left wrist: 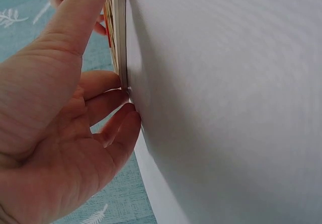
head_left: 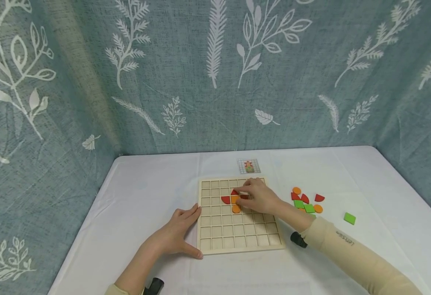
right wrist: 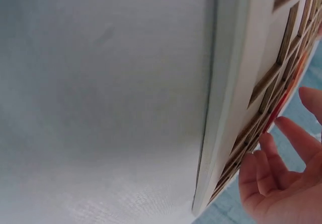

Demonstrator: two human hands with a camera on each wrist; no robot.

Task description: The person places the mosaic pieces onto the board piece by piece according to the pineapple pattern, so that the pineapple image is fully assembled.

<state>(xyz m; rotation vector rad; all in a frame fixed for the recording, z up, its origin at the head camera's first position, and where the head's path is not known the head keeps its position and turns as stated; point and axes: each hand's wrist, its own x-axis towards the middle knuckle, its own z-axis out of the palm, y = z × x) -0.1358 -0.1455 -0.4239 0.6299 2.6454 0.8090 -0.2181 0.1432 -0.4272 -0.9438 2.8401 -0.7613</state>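
Note:
A wooden grid board (head_left: 217, 243) lies on the table with several coloured pieces in its cells. An orange square (head_left: 234, 200) sits between red pieces, one of them a rounded red piece (head_left: 226, 200) on its left, and an orange disc (head_left: 236, 209) is just below it. My right hand (head_left: 257, 196) is over these pieces, partly covering them. In the right wrist view, its fingertips (right wrist: 282, 121) are right at a red piece (right wrist: 274, 114), with the thumb apart. My left hand (head_left: 180, 229) rests against the board's left edge, fingers extended and thumb by the near corner.
Right of the board lie loose pieces: several red pieces (head_left: 319, 198), orange discs (head_left: 296, 190) and green squares (head_left: 309, 208), some partly behind the right forearm. One green square (head_left: 349, 218) lies farther right. A small pattern card (head_left: 249, 166) is behind the board. A patterned curtain (head_left: 200, 114) surrounds the table.

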